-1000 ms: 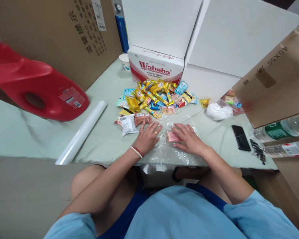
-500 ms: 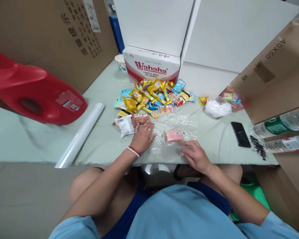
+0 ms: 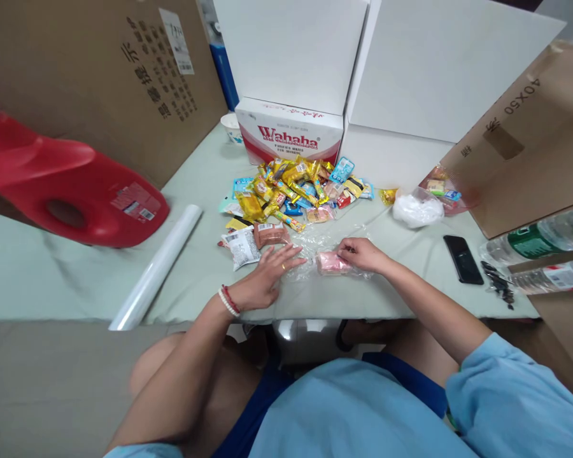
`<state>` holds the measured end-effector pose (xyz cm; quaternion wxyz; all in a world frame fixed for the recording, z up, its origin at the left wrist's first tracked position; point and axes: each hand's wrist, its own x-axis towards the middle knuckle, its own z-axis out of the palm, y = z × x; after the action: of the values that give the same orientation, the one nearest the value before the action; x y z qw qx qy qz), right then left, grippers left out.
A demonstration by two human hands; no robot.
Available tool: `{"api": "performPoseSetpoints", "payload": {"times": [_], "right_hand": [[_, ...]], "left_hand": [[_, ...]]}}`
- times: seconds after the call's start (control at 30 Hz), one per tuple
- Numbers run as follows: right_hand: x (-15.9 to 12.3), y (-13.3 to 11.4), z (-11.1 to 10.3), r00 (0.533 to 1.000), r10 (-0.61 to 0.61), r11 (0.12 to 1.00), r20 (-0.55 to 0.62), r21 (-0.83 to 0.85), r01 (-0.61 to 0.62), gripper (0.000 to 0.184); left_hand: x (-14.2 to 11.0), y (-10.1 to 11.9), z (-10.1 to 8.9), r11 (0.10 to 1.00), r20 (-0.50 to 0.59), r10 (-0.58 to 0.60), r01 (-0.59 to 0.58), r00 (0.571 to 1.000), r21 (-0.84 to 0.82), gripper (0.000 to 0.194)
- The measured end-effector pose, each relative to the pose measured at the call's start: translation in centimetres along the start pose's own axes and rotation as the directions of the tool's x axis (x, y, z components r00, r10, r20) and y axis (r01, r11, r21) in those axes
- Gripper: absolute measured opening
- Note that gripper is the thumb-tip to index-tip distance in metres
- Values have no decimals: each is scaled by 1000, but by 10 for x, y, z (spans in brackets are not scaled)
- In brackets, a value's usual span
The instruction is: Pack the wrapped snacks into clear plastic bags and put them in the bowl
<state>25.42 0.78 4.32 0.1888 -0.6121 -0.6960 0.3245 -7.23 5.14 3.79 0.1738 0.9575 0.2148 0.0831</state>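
A small pink snack packet (image 3: 329, 264) lies on a sheet of clear plastic film (image 3: 302, 270) near the table's front, and part of the film covers it. My right hand (image 3: 360, 254) is closed in a pinch at the packet's right end, with the film at its fingertips. To the left, my left hand (image 3: 267, 277) is open, fingers stretched toward the film's left side. Just beyond it are a brown packet (image 3: 270, 234) and a white printed packet (image 3: 243, 248). A pile of yellow and blue snack packets (image 3: 291, 191) spreads behind the film.
A white roll (image 3: 157, 267) and a red jug (image 3: 71, 178) are at left. A Wahaba-like printed carton (image 3: 291, 130) stands behind the pile. On the right are a white plastic bag (image 3: 417, 208), a phone (image 3: 463, 259), clear bottles (image 3: 549, 242) and a cardboard box (image 3: 520, 140).
My right hand lifted off the packet, drew back to the film's near right, then brought film up over the packet. My left hand shifted nearer to me, its fingers spreading.
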Motion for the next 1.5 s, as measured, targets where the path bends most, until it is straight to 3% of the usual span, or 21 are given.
{"api": "performPoseSetpoints", "payload": {"times": [0.1,0.2,0.27,0.37,0.43,0.53,0.57,0.6,0.63,0.7,0.73,0.77,0.9,1.0,1.1,1.2,1.27,1.37,1.43,1.5], "right_hand": [[1,5,1,1000,23,998,12,59,-24,16],[-1,8,-3,999,-1,991,37,135,-4,22],[-4,10,-7,998,-8,979,65,206,-6,29],[-5,14,-9,993,13,954,120,296,-48,38],[-4,16,-7,990,33,934,139,347,-80,43],[-2,19,0,988,57,912,143,396,-110,47],[-1,19,2,988,64,907,141,404,-117,48],[0,20,5,987,71,904,141,409,-123,48],[0,19,6,987,75,903,142,410,-128,49],[0,17,8,988,72,905,135,408,-122,50],[-1,15,8,989,65,908,130,404,-113,50],[-2,14,8,990,53,912,127,399,-100,49],[-11,16,-1,990,47,916,133,389,-96,45],[-19,31,-19,984,123,940,125,302,-156,41],[-10,44,-40,976,207,978,-67,45,-205,34],[20,39,-48,969,70,967,-237,-224,-125,31],[45,29,-43,980,-26,944,-197,-328,-41,35],[75,13,-32,998,65,940,-13,-334,-65,43],[84,6,-30,987,131,943,94,-317,-95,30],[84,0,-33,985,108,955,134,-290,-65,20]], "left_hand": [[4,10,6,997,-4,-28,27,1000,-79,81],[20,11,21,964,-118,-183,155,976,-217,37],[30,6,29,910,-171,-332,268,928,-316,36],[39,-4,35,801,-234,-559,444,796,-401,28],[40,-6,34,775,-355,-626,504,694,-382,20],[36,8,29,788,-620,-575,566,533,-245,21],[34,18,29,797,-676,-526,576,516,-181,23],[32,29,29,815,-698,-473,567,537,-116,26],[32,40,29,856,-677,-399,515,618,-34,27],[36,61,34,953,-506,-191,282,841,110,33],[41,69,36,973,-423,-110,185,900,139,38],[47,74,39,980,-370,-58,123,927,155,42],[68,73,49,979,-314,-73,128,946,159,41],[71,64,55,969,-333,-85,155,939,192,34],[68,62,61,960,-384,-50,150,922,235,30],[68,65,65,957,-418,-23,140,908,252,29],[69,68,65,954,-442,-42,168,896,250,28],[70,71,62,942,-444,-94,224,891,250,25],[70,72,58,940,-401,-110,227,910,256,24],[69,72,56,941,-357,-113,215,927,260,25]]}}
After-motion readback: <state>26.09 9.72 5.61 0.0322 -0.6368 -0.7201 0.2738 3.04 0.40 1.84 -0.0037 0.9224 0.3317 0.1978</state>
